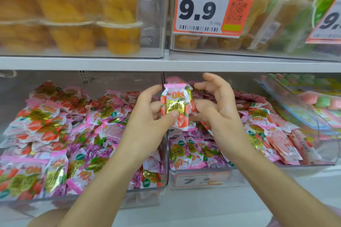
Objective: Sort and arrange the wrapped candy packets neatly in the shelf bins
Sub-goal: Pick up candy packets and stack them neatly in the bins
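Observation:
I hold a small stack of pink-and-white candy packets (175, 103) with gold labels upright between both hands, above the divide between two clear bins. My left hand (147, 116) grips the stack, its thumb pressed on the front packet. My right hand (217, 105) pinches the stack's right edge with the thumb, its other fingers spread above. The left bin (162, 186) holds a loose heap of strawberry and purple packets (64, 134). The right bin (203, 178) holds more packets (262, 131), some standing in a row at its front.
The shelf above (166, 63) carries clear bins of orange jelly cups (120, 37) and an orange 9.9 price tag (214, 5). At the far right a tilted clear bin (295, 108) holds pink and green sweets. A white shelf ledge (193, 206) runs below the bins.

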A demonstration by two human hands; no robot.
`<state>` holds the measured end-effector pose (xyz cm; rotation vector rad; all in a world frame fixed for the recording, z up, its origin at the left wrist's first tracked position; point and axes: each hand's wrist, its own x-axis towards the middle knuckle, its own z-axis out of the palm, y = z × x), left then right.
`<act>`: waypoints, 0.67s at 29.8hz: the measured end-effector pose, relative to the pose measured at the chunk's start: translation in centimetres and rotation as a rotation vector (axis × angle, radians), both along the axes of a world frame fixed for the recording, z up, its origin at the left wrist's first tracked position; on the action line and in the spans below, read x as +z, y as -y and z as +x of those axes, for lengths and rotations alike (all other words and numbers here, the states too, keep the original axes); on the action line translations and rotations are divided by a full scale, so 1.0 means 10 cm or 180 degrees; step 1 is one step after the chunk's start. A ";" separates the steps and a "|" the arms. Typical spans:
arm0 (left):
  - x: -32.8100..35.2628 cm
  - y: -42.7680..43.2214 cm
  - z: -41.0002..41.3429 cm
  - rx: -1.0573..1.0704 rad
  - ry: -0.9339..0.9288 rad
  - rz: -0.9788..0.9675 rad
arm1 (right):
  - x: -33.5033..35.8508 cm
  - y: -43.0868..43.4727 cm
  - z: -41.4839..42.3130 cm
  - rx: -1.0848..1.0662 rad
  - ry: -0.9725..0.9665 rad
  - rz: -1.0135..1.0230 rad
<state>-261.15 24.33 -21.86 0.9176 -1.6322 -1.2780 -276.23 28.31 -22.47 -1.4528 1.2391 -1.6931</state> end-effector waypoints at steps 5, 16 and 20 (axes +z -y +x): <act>0.01 -0.01 0.03 -0.0143 0.0082 -0.0015 | 0.03 0.06 -0.08 0.0458 0.0486 0.0775; 0.03 0.01 0.19 0.0242 -0.0203 0.0185 | 0.08 0.02 -0.10 0.0805 0.1120 0.0933; 0.05 -0.06 0.37 0.0334 -0.0074 0.0177 | 0.16 -0.01 0.02 0.0967 0.1041 0.0957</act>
